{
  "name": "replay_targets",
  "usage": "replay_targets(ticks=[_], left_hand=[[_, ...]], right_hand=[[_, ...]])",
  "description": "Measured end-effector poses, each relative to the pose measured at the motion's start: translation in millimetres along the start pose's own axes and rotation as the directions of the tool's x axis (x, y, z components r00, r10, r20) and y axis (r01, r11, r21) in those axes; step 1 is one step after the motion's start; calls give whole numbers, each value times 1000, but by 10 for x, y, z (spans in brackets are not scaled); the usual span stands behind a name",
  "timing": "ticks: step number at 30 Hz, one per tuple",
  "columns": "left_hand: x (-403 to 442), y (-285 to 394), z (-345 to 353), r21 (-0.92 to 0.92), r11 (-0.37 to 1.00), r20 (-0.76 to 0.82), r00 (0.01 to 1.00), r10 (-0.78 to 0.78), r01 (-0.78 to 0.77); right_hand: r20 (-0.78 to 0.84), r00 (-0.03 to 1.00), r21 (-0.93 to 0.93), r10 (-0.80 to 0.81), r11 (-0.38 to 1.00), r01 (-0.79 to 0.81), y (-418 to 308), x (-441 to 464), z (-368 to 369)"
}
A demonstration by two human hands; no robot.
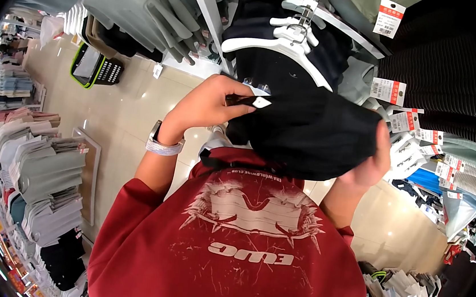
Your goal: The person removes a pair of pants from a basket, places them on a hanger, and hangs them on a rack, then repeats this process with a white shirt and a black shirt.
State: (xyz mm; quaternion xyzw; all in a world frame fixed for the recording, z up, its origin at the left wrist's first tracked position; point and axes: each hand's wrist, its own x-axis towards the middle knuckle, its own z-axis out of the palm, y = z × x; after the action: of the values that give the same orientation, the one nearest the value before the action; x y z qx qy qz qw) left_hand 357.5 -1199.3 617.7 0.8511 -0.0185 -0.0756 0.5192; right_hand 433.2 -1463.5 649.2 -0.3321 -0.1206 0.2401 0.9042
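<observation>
A black garment (314,133) is stretched in front of my chest, bunched and folded, between my two hands. At its left edge my left hand (216,103) is closed, pinching a dark strip of the cloth beside a small white pointed piece (262,102) that I cannot identify. My right hand (369,161) grips the garment's right end, with its fingers partly behind the cloth. Just beyond the garment, a white hanger (282,47) hangs from the rack in front of more black clothing (250,18).
Grey shirts (142,7) hang at upper left. Price tags (388,92) dangle from dark striped clothes on the right. A black and green shopping basket (108,72) stands on the tiled floor at left. Folded-looking shirts (46,176) fill a rack at lower left.
</observation>
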Motion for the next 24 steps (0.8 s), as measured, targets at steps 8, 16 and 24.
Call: replay_targets(ticks=[8, 16, 24], left_hand=[[-230, 59, -69, -305, 952, -49, 998, 26, -40], [-431, 456, -47, -495, 869, 51, 998, 34, -4], [-422, 430, 59, -525, 848, 34, 998, -56, 66]], right_hand=[[-161, 987, -35, 21, 999, -27, -91, -69, -363], [292, 755, -665, 588, 692, -282, 70, -11, -452], [227, 862, -767, 452, 628, -128, 324, -256, -224]])
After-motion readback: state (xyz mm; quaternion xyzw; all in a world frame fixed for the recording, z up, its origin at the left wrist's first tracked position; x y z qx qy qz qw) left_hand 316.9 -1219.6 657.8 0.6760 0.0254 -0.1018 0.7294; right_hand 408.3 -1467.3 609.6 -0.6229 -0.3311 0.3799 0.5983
